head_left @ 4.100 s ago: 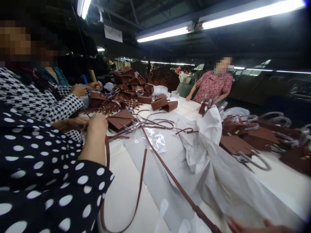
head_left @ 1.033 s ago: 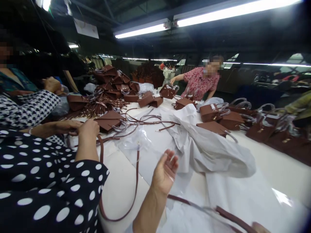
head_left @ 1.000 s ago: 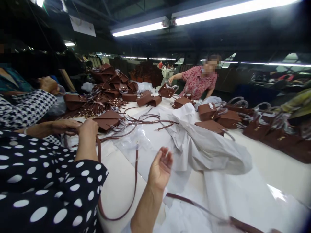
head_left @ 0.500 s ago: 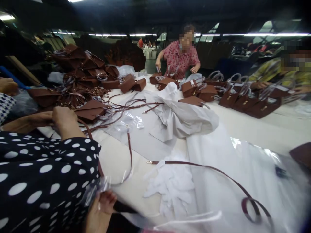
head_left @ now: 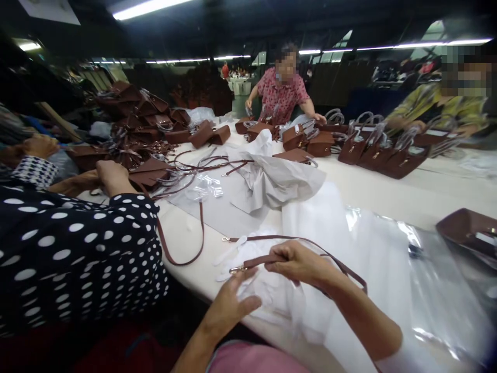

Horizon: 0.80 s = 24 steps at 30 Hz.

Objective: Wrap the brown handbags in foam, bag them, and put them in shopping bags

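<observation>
A brown strap (head_left: pixel 258 261) with a gold-coloured clasp at its tip is pinched in my right hand (head_left: pixel 291 261) above the table. My left hand (head_left: pixel 235 303) is just below the clasp, thumb spread away from the fingers. Its fingertips are at or very near the clasp; whether they touch it I cannot tell. Beneath both hands lie white gloves (head_left: pixel 233 254), partly hidden. Another length of brown strap (head_left: pixel 287 237), ending in a hook, runs behind my right hand and curves to the right.
Brown handbags (head_left: pixel 399 158) and a handbag pile (head_left: pixel 135 114) line the far side. Crumpled grey paper (head_left: pixel 279 181) and clear plastic sheeting (head_left: pixel 427 269) cover parts of the table (head_left: pixel 182 228). A co-worker in a polka-dot sleeve (head_left: pixel 77 243) is close on my left; others work opposite.
My left hand, low at the left by some clear plastic, has moved right. My right hand has come into view with the strap. A co-worker opposite has reached toward the handbags.
</observation>
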### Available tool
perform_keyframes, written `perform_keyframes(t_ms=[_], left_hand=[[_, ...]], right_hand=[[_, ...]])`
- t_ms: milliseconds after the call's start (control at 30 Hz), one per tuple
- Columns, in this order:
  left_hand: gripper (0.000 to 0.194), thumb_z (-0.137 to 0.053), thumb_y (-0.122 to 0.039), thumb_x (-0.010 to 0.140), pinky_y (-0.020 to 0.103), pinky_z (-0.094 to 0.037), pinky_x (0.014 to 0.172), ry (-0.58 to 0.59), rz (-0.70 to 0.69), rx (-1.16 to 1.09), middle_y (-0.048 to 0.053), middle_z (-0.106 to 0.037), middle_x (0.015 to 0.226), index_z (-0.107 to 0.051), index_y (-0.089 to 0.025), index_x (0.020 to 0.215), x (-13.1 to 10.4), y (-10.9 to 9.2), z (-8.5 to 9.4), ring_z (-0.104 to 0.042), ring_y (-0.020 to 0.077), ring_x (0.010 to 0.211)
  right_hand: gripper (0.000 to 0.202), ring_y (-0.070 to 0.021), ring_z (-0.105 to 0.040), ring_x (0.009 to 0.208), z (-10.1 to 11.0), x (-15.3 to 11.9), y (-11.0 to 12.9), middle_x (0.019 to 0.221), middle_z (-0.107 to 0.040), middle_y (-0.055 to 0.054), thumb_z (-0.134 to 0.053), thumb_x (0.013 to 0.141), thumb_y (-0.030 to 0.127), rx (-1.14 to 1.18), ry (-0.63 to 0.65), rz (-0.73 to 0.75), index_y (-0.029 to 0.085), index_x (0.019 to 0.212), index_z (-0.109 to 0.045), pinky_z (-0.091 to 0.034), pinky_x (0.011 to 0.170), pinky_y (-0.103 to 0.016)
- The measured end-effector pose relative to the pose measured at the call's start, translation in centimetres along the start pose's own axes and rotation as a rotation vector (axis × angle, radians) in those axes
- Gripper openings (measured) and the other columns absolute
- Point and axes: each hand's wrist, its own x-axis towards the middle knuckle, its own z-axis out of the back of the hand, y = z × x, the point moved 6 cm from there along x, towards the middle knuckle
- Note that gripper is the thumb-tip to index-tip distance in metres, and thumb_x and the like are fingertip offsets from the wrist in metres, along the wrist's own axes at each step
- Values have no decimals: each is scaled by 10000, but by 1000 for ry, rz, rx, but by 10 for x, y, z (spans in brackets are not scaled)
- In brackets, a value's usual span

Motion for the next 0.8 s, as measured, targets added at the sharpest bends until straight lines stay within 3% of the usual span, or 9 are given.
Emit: perform_keyframes(t_ms=[33, 100, 167, 233, 333, 433, 567, 700, 800], left_hand=[[415, -627, -458, 689, 280, -495, 687, 81, 52, -160, 65, -645, 795, -594, -141, 955, 8, -8, -25, -594, 150, 666], [338, -567, -470, 751, 176, -353, 398, 95, 144, -381, -29, -513, 512, -584, -133, 775, 16, -15, -54, -379, 42, 367], [317, -545, -447, 785, 148, -204, 326, 22, 191, -491, -71, -419, 447, -563, -135, 736, 15, -12, -61, -224, 8, 315], [280, -542, -423, 801, 145, -178, 319, -20, 182, -530, -82, -409, 446, -567, -145, 790, 11, -10, -58, -189, 4, 313], [264, -517, -405, 827, 151, -187, 322, -28, 148, -544, -89, -404, 445, -570, -163, 917, 3, -13, -54, -183, 10, 311], [309, -498, -403, 839, 156, -187, 333, -42, 117, -493, -84, -401, 456, -556, -170, 1033, -4, -22, -53, -228, 20, 327], [392, -495, -443, 829, 151, -201, 356, -11, 111, -294, -73, -400, 460, -560, -159, 1091, -19, -33, -55, -290, 30, 361], [402, -489, -457, 827, 155, -316, 434, 24, 120, 34, -48, -460, 503, -586, -177, 1099, -37, -33, -55, -382, 54, 438], [350, -477, -431, 840, 202, -438, 721, -57, 76, 264, 19, -635, 817, -604, -223, 1092, -50, -29, -46, -562, 128, 760]], right_hand=[[226, -39, -380, 381, 0, 0, -1, 537, -566, 14, -622, 710, 325, 34, 9, 11, 122, 634, -558, -264, 339, -148], [230, -54, -434, 376, 21, -8, -11, 479, -535, 18, -604, 740, 342, 207, -139, 20, 121, 682, -575, -223, 321, -131], [265, -109, -559, 469, 56, -25, -36, 543, -594, -32, -581, 768, 388, 517, -394, 11, 126, 727, -575, -181, 304, -120], [309, -191, -644, 688, 74, -40, -65, 743, -660, -119, -544, 797, 429, 837, -505, -9, 124, 762, -576, -173, 293, -112], [347, -224, -631, 858, 55, -50, -98, 990, -629, -196, -490, 843, 436, 1109, -334, -53, 106, 874, -596, -214, 296, -96], [444, -161, -636, 722, 5, -48, -115, 1000, -622, -200, -455, 856, 485, 1256, -146, -106, 96, 1033, -572, -234, 303, -81], [586, -84, -562, 543, -50, -37, -106, 980, -618, -190, -454, 812, 584, 1387, 139, -102, 63, 1060, -562, -177, 272, -81], [397, 9, -389, 420, -36, -27, -97, 887, -623, -64, -680, 728, 330, 1374, -48, -28, 123, 1047, -566, -162, 275, -69], [390, 22, -330, 415, -13, -28, -92, 859, -605, -16, -719, 670, 178, 1236, -200, 38, 164, 1028, -565, -182, 293, -72]])
